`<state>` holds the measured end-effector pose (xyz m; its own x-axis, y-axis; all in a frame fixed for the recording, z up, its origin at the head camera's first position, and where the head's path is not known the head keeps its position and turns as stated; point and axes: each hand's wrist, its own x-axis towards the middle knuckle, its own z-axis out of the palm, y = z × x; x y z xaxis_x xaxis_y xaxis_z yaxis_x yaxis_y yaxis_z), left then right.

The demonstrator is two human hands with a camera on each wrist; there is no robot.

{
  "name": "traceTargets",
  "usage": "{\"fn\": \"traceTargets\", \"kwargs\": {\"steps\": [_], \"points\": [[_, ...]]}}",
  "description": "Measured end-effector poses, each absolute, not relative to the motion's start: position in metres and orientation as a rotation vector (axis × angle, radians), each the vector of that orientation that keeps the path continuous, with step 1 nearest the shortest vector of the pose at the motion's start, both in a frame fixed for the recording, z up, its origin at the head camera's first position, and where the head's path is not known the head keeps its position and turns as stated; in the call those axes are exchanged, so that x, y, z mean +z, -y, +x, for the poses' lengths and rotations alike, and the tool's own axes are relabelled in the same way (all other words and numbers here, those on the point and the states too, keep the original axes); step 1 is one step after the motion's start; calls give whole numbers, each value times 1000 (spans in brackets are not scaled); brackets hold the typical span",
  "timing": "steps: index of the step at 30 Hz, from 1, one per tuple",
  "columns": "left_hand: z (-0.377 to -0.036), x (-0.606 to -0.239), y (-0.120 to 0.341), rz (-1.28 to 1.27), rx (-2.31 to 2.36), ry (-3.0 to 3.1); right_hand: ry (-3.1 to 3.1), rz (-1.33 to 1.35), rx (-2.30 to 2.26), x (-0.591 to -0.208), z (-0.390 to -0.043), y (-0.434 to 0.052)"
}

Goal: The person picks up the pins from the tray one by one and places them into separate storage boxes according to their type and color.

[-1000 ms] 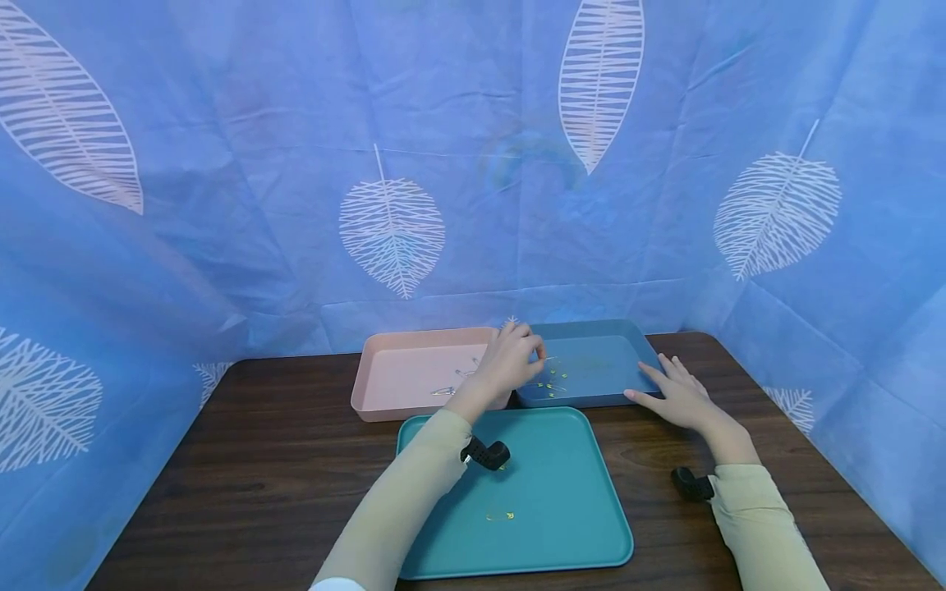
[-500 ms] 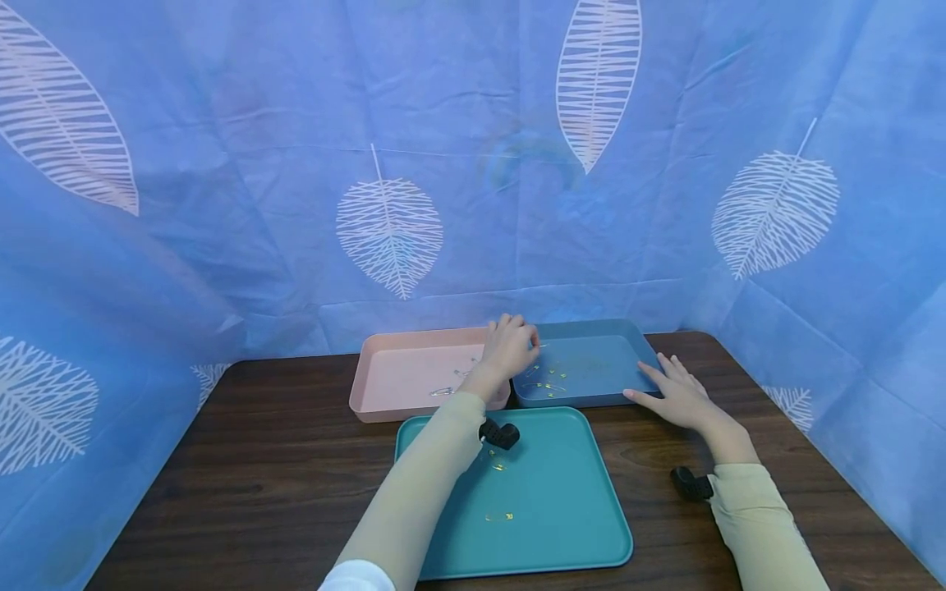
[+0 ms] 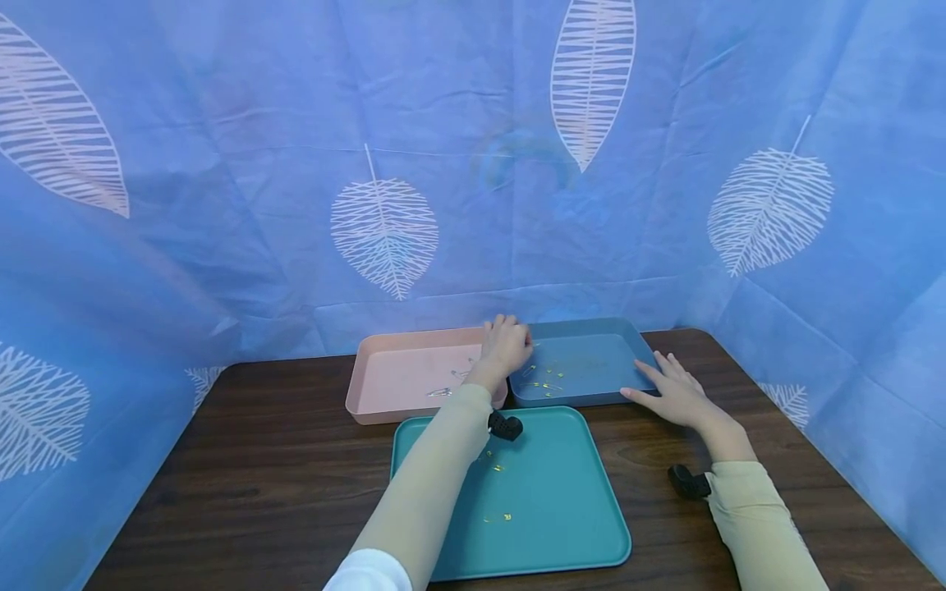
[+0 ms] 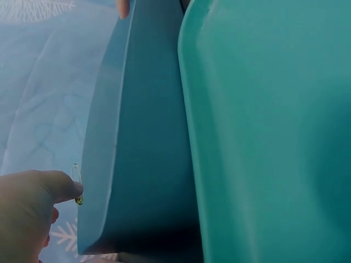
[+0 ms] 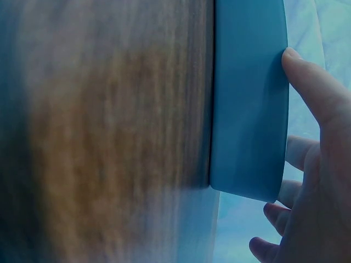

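My left hand [image 3: 510, 343] hovers over the seam between the pink tray [image 3: 377, 408] and the blue tray [image 3: 591, 326]. In the left wrist view, its thumb and a finger [image 4: 55, 187] pinch a small safety pin [image 4: 76, 174] just outside the blue tray's wall [image 4: 142, 137]. Several gold pins [image 3: 548, 384] lie in the blue tray. My right hand [image 3: 668, 387] rests with straight fingers on the blue tray's front right corner; its fingers [image 5: 310, 93] touch the tray's rim [image 5: 249, 109].
A teal tray [image 3: 562, 525] lies nearest me with a few gold pins [image 3: 498, 517] on it. Silver pins [image 3: 440, 392] lie in the pink tray. The trays sit on a dark wooden table [image 3: 266, 476], enclosed by a blue leaf-print curtain [image 3: 222, 205].
My left hand has drawn slightly back and left, from over the blue tray's left edge toward the pink tray. The right hand has stayed put.
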<state>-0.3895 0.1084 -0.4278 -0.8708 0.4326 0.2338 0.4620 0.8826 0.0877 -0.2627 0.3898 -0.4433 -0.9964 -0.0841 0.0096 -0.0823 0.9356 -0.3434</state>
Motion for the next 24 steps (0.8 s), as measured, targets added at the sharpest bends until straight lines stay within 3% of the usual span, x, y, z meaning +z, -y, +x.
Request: {"fn": "traceTargets", "kwargs": {"steps": [24], "points": [[-385,-428,-112,-694,-224,2773,-3092,-136,-539,-443,-263,-390]]}}
